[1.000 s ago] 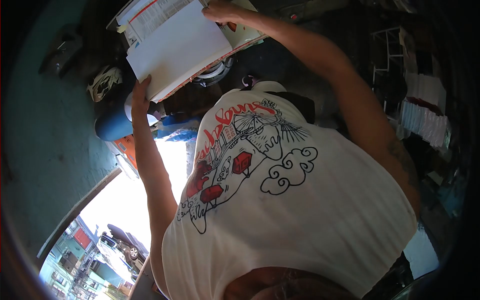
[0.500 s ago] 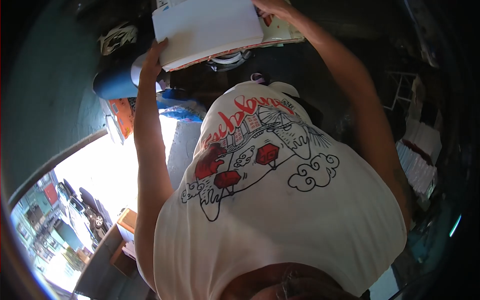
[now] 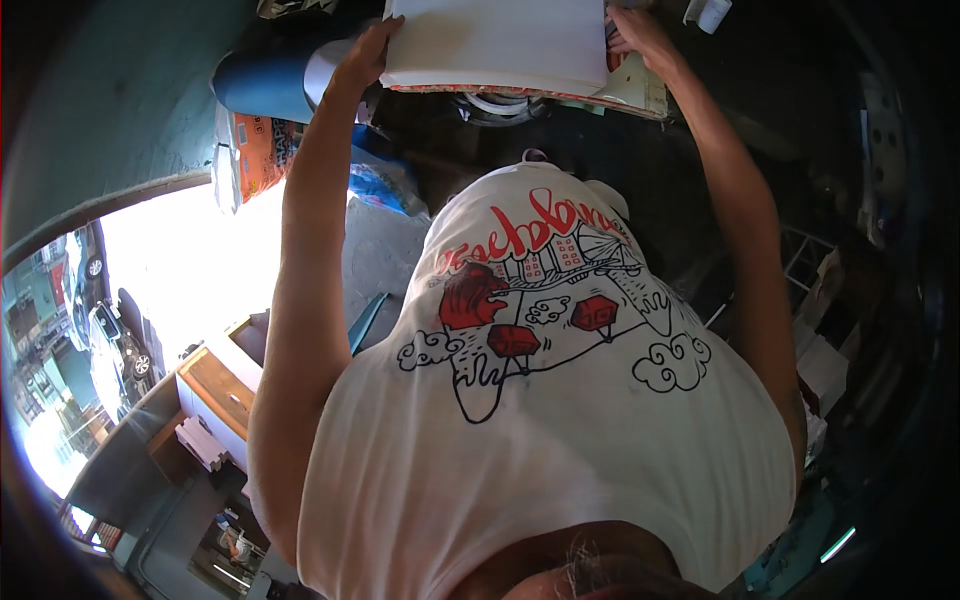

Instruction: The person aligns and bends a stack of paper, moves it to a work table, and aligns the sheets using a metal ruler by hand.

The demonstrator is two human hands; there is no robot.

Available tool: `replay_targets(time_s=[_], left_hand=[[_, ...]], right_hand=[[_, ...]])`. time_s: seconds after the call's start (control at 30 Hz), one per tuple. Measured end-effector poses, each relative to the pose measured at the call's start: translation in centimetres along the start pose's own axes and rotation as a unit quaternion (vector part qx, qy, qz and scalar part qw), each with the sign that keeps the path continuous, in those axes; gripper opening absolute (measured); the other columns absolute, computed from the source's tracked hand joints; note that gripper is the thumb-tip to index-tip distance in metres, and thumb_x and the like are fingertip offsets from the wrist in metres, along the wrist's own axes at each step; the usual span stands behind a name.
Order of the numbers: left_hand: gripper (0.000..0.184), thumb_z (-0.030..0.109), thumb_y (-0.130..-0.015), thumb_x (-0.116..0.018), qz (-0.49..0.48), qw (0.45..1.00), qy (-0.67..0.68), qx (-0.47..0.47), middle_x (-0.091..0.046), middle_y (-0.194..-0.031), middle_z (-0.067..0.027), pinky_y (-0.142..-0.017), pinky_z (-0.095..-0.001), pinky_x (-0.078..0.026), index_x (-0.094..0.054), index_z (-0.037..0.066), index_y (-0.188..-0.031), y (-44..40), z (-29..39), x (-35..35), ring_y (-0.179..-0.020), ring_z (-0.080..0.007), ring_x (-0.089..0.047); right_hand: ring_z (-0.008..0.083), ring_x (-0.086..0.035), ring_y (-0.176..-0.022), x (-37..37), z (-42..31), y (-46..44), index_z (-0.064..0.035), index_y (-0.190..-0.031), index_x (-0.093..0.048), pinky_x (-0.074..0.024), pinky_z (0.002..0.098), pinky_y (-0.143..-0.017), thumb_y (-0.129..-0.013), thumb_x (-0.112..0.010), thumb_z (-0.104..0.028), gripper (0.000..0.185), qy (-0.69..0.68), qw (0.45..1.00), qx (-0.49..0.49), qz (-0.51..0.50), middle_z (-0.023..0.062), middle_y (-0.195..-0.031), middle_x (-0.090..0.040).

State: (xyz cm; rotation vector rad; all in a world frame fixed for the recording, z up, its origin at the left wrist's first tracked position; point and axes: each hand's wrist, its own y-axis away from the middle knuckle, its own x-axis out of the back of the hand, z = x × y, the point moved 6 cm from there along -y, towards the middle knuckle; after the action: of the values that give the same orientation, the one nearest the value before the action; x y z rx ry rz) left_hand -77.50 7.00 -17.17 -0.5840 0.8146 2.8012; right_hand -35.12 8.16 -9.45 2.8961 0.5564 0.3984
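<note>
Left hand (image 3: 372, 52): gripping the left edge of a white stack (image 3: 500, 45), seemingly paper;
Right hand (image 3: 635, 38): at the stack's right edge, over a pale board (image 3: 637, 84);
Shirt (image 3: 560, 450): white; red lettering, black line drawings;
Left background: blue roll (image 3: 262, 82); orange bag (image 3: 262, 155); bright opening (image 3: 195, 255).

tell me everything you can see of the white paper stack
The white paper stack looks like smooth sheets, blank on top. It lies across a backing that shows past it on the right; a rough reddish edge runs below its near side. Its far side is cut off by the picture. The left hand grips its left edge. The right hand is by its right edge; whether it touches the sheets is unclear.
</note>
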Motion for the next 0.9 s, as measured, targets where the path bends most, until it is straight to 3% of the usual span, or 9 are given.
replay_targets(time_s=[0.07, 0.17, 0.3, 0.4, 0.57, 0.7, 0.83, 0.87, 0.9], left_hand=[[0.047, -0.002, -0.083, -0.068, -0.09, 0.914, -0.308, -0.25, -0.064, -0.108, -0.0168, -0.082, -0.0338, -0.054, -0.051, -0.001, -0.127, -2.6, 0.3, 2.5, -0.095, -0.0253, -0.065], [0.038, 0.03, -0.097, -0.052, -0.05, 0.902, -0.348, -0.249, -0.065, -0.107, -0.0116, -0.089, -0.0325, -0.049, -0.06, -0.002, -0.115, -2.4, 0.1, 3.0, -0.099, -0.0201, -0.063], [0.04, 0.032, -0.097, -0.052, -0.055, 0.938, -0.271, -0.209, -0.065, -0.108, -0.0121, -0.09, -0.0323, -0.048, -0.059, -0.003, -0.116, -3.5, -0.3, 3.3, -0.1, -0.0193, -0.062], [0.059, -0.013, -0.076, -0.07, -0.076, 0.971, -0.173, -0.144, -0.063, -0.108, -0.018, -0.08, -0.0337, -0.054, -0.049, 0.0, -0.13, -5.3, -1.4, 5.4, -0.093, -0.0273, -0.066], [0.062, 0.037, -0.089, -0.066, 0.003, 0.999, -0.024, 0.024, -0.057, -0.123, -0.0185, -0.088, -0.043, -0.051, -0.046, 0.001, -0.135, 0.7, 0.6, -1.1, -0.114, -0.0269, -0.056], [0.074, 0.056, -0.088, -0.057, 0.008, 0.988, -0.149, -0.049, -0.052, -0.133, -0.0197, -0.094, -0.0479, -0.046, -0.044, 0.005, -0.139, 4.6, 1.3, -2.8, -0.125, -0.0298, -0.048], [0.07, 0.047, -0.084, -0.069, 0.176, 0.846, -0.403, -0.302, -0.043, -0.142, -0.0195, -0.103, -0.0516, -0.04, -0.046, 0.013, -0.141, 9.5, 4.6, -4.5, -0.131, -0.0355, -0.042], [0.071, 0.045, -0.081, -0.073, 0.214, 0.71, -0.556, -0.377, -0.042, -0.144, -0.0181, -0.106, -0.054, -0.036, -0.047, 0.016, -0.14, 11.3, 5.8, -7.4, -0.133, -0.0361, -0.04], [0.071, 0.045, -0.081, -0.073, 0.215, 0.711, -0.555, -0.374, -0.042, -0.144, -0.0181, -0.106, -0.054, -0.036, -0.047, 0.016, -0.14, 11.8, 6.1, -8.6, -0.133, -0.0361, -0.04]], right_hand=[[0.0296, -0.07, -0.085, 0.3, 1.5, -0.6, 0.0044, -0.108, -0.06, -0.0602, 0.0346, -0.071, -0.097, -0.047, -0.028, 0.036, 0.034, 0.996, -0.048, 0.069, 0.0196, -0.096, -0.066], [0.0243, -0.069, -0.075, 0.4, 0.4, 0.2, 0.0012, -0.106, -0.062, -0.0563, 0.0323, -0.067, -0.098, -0.046, -0.029, 0.036, 0.0, 0.997, -0.031, 0.072, 0.0163, -0.087, -0.067], [0.0407, -0.067, -0.089, -0.2, -2.7, 1.8, 0.0111, -0.123, -0.054, -0.0562, 0.0442, -0.072, -0.094, -0.044, -0.06, 0.078, 0.089, 0.975, -0.175, 0.106, 0.034, -0.103, -0.062], [0.0417, -0.066, -0.088, 0.0, -2.3, 1.4, 0.0121, -0.121, -0.054, -0.0565, 0.0434, -0.07, -0.093, -0.042, -0.062, 0.08, 0.089, 0.981, -0.14, 0.095, 0.0331, -0.103, -0.062], [0.0394, -0.067, -0.086, 0.1, -2.0, 1.2, 0.0095, -0.124, -0.052, -0.0576, 0.0423, -0.064, -0.094, -0.045, -0.059, 0.075, 0.076, 0.986, -0.094, 0.118, 0.0301, -0.101, -0.063], [0.0328, -0.069, -0.079, -0.5, -4.8, 3.3, 0.0054, -0.12, -0.055, -0.0572, 0.0441, -0.061, -0.095, -0.047, -0.051, 0.062, 0.092, 0.983, -0.106, 0.119, 0.0245, -0.091, -0.064], [0.0303, -0.069, -0.073, 2.4, 1.5, 1.3, 0.0029, -0.108, -0.059, -0.0563, 0.0416, -0.06, -0.097, -0.047, -0.039, 0.045, 0.146, 0.975, -0.059, 0.159, 0.0221, -0.085, -0.066], [0.0305, -0.069, -0.071, 3.5, 2.7, 0.2, 0.0024, -0.103, -0.06, -0.0557, 0.041, -0.06, -0.096, -0.048, -0.032, 0.037, 0.395, 0.901, 0.086, 0.155, 0.0218, -0.084, -0.066], [0.0306, -0.068, -0.069, 2.7, 3.0, 0.1, 0.0019, -0.097, -0.061, -0.055, 0.0404, -0.06, -0.095, -0.048, -0.024, 0.029, 0.61, 0.748, 0.226, 0.135, 0.0214, -0.082, -0.067]])
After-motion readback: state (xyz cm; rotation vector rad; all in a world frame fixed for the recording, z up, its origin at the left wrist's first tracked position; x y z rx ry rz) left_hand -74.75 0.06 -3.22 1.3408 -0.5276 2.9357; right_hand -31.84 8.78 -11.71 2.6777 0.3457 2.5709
